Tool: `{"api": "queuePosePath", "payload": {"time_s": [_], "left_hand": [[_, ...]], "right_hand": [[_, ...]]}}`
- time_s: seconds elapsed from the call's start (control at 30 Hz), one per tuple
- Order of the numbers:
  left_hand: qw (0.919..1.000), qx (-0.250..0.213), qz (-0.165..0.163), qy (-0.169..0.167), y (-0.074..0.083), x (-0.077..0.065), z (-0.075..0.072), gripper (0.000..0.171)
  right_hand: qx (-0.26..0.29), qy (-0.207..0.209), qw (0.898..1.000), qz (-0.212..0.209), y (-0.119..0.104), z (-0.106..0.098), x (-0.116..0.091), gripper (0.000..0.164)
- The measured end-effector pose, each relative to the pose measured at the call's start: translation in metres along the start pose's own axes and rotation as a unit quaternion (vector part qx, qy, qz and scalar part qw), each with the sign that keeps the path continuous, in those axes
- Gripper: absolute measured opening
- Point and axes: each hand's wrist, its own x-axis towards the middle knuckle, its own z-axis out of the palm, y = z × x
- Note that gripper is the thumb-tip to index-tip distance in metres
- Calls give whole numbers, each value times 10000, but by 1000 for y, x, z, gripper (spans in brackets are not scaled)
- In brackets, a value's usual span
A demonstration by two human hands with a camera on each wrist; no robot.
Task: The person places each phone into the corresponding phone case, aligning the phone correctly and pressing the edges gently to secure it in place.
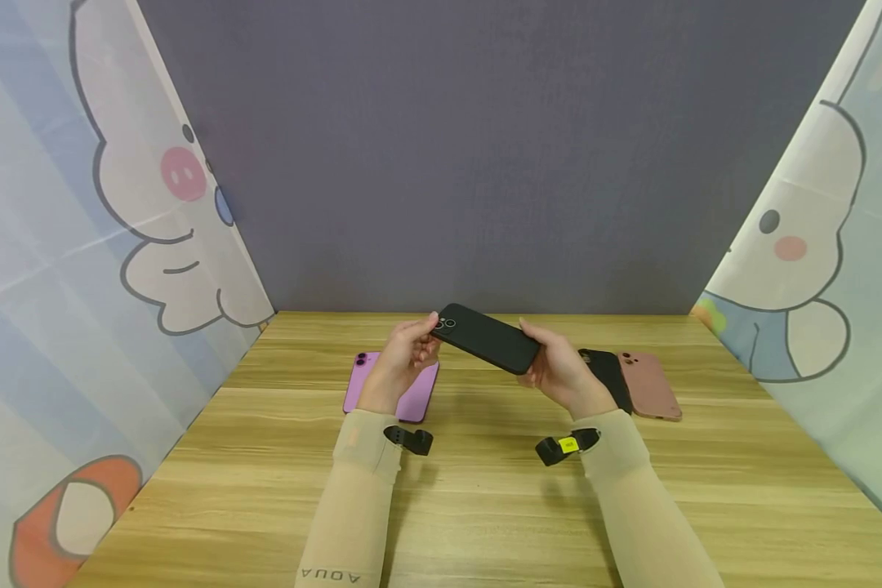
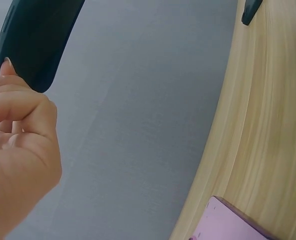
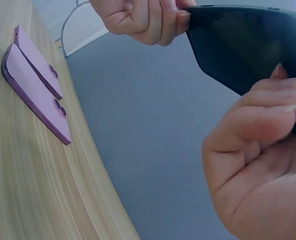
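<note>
A black smartphone [image 1: 485, 336] is held up above the table between both hands, its back with ringed camera lenses facing the head camera. My left hand [image 1: 406, 353] pinches the camera end between thumb and fingers. At the opposite end, my right hand [image 1: 559, 365] grips the phone's corner with the thumb along its edge. From the right wrist, the dark glossy front [image 3: 238, 42] shows within a raised black rim. Two purple phones [image 3: 35, 95] lie side by side on the table, partly behind the left hand and wrist in the head view.
Right of the right wrist lie a black phone-shaped piece [image 1: 604, 374], partly covered by the arm, and a pink phone-shaped piece [image 1: 650, 385]. The wooden table [image 1: 485, 506] meets a grey panel [image 1: 470, 163] at the back. Cartoon-printed curtains [image 1: 29, 269] flank both sides.
</note>
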Motion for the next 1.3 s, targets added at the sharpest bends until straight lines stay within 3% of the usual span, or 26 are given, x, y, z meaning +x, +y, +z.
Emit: {"api": "queuePosePath", "payload": {"time_s": [0.23, 0.43, 0.7, 0.83, 1.07, 1.3], "left_hand": [[9997, 6, 102, -227, 1, -1, -2, 41], [9992, -68, 50, -380, 0, -1, -2, 41], [9957, 49, 11, -929, -2, 1, -2, 44], [9958, 164, -27, -897, -3, 1, 1, 46], [9982, 381, -195, -421, -1, 1, 9, 37], [9953, 755, -183, -583, -3, 1, 14, 28]], "right_hand": [[193, -287, 9994, 17, 0, -1, -1, 40], [-124, -486, 9987, 14, -1, -1, -3, 51], [-429, -314, 9985, 101, -3, 0, -6, 39], [-486, -150, 9985, 213, -3, 1, -6, 32], [-248, 132, 9996, -1, -4, 6, -6, 24], [-286, 266, 9991, -185, -2, 7, -4, 23]]}}
